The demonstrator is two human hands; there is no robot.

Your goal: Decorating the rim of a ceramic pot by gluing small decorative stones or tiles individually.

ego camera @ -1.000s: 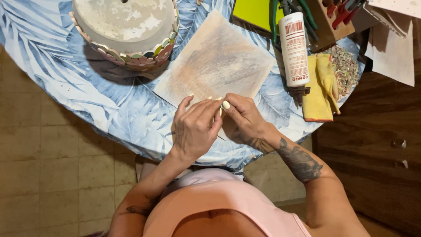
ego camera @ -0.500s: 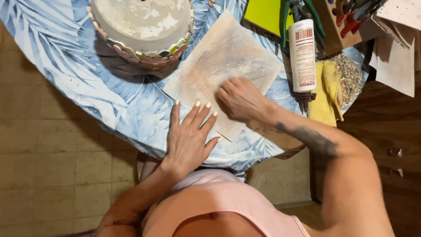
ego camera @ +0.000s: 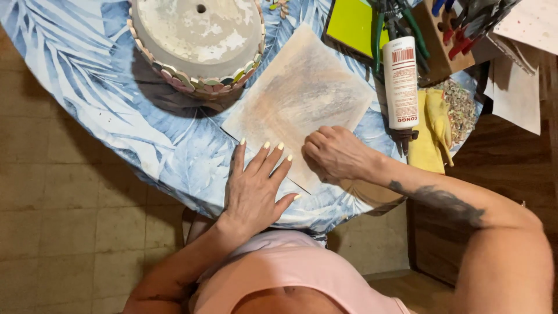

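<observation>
We have both hands on a stained, greyish-brown square sheet that lies flat on the round surface, which is covered in a blue leaf-print cloth. Our left hand is released and spread flat, palm down, its fingertips resting on the near edge of the sheet and the heel on the cloth; it seems to be pinning the sheet in place. Our right hand is clenched into a loose fist just to the right of the left hand, knuckles pressed onto the sheet's near corner. We cannot tell whether something small is pinched inside that fist, since the curled fingers hide it.

Beyond our hands, on the far side of the sheet, stands an upturned round pot with a drain hole in its base and a band of small pale and coloured tiles around its rim. Beyond and to the right of our right hand lies a white glue bottle on its side, with a yellow cloth and a heap of small chips past it.

We judge the step in hand to be working something against the sheet while steadying it. Any next stroke calls for steady downward pressure from the left hand, so that the sheet does not slide on the cloth.
</observation>
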